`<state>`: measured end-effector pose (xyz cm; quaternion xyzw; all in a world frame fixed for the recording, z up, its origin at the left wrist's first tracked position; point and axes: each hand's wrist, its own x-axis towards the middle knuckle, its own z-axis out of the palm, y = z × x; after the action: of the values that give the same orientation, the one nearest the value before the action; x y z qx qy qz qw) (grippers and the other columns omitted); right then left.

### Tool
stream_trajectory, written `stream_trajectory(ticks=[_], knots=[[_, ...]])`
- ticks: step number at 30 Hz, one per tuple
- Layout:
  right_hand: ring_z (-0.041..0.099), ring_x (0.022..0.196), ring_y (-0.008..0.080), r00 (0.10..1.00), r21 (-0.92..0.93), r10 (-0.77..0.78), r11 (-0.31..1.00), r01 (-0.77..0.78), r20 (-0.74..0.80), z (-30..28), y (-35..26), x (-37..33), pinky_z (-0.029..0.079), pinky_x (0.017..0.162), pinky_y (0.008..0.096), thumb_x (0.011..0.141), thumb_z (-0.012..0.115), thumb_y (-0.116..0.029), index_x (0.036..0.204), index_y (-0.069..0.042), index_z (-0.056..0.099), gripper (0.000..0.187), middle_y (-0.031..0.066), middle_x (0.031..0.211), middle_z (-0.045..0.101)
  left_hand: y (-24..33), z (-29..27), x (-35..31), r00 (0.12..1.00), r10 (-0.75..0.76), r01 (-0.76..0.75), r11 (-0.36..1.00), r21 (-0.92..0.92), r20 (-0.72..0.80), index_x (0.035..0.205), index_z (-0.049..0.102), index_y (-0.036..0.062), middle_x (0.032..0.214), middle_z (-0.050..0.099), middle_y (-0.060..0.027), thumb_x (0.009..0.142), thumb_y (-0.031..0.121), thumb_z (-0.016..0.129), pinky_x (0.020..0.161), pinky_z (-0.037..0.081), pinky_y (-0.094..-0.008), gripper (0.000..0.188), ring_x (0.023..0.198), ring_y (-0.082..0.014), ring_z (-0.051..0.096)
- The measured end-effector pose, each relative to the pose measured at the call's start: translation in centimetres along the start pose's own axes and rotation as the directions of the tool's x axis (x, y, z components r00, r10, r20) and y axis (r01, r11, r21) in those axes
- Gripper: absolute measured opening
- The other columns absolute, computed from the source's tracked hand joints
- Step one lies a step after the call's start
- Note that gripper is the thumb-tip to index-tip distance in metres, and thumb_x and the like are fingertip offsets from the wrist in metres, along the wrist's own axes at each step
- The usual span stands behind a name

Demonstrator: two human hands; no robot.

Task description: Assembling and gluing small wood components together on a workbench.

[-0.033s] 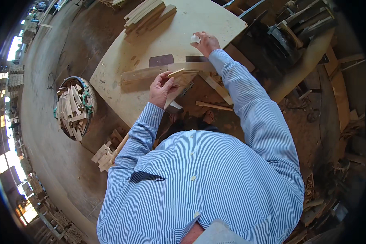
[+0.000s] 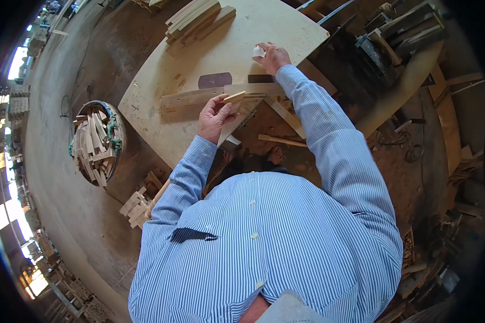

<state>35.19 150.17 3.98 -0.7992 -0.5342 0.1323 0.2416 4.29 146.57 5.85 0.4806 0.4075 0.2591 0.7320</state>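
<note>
Over the near side of the pale surface (image 2: 256,24), I have a small, thin wooden piece (image 2: 235,97) pinched between the thumb and fingers of my left hand (image 2: 214,118). Farther forward and to the right, my right hand (image 2: 275,57) is closed around a small white object (image 2: 258,51); I cannot tell its kind. Just beyond the left hand lies a long wooden bar (image 2: 186,99). Toward the far side I see a stack of wooden strips (image 2: 196,18). Off to the left, a round container (image 2: 122,142) holds wood offcuts (image 2: 94,140) on the floor (image 2: 54,177).
</note>
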Motion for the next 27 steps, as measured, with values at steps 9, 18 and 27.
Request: stream_trajectory(ticks=[9,18,27], knots=[[0.073,0.118,0.0313,1.0,-0.13,0.009,0.992,-0.006,0.024,0.1,-1.5,0.4,0.056,0.108,0.0407,0.091,0.083,-0.039,0.143,-0.009,0.066,0.063,0.0166,0.135,0.072,1.2,-4.0,0.9,0.991,-0.038,0.046,0.997,-0.065,0.127,0.141,0.06,0.0018,0.122,0.069,-0.0113,0.108,0.015,0.068,0.091,0.066,-0.034,0.036,0.104,-0.0198,0.073],[0.071,0.103,0.0136,0.892,0.816,0.423,0.451,-0.361,0.161,-2.7,-10.0,-21.7,0.061,0.083,0.0291,0.107,0.073,-0.031,0.139,0.004,0.065,0.048,0.0074,0.122,0.074,1.3,0.2,1.0,0.933,-0.071,0.119,0.986,-0.116,0.353,0.142,0.055,0.0027,0.123,0.067,-0.0104,0.11,0.014,0.065,0.09,0.066,-0.0335,0.036,0.104,-0.0179,0.072],[0.073,0.096,0.0124,0.774,0.97,0.585,-0.152,-0.187,0.241,1.3,-7.2,-25.5,0.061,0.085,0.0277,0.11,0.068,-0.028,0.129,-0.001,0.069,0.033,0.0031,0.111,0.075,-1.4,6.6,1.3,0.88,-0.148,0.099,0.987,0.129,0.452,0.138,0.062,0.0039,0.119,0.071,-0.0091,0.109,0.014,0.067,0.084,0.063,-0.0311,0.032,0.103,-0.0161,0.071]])
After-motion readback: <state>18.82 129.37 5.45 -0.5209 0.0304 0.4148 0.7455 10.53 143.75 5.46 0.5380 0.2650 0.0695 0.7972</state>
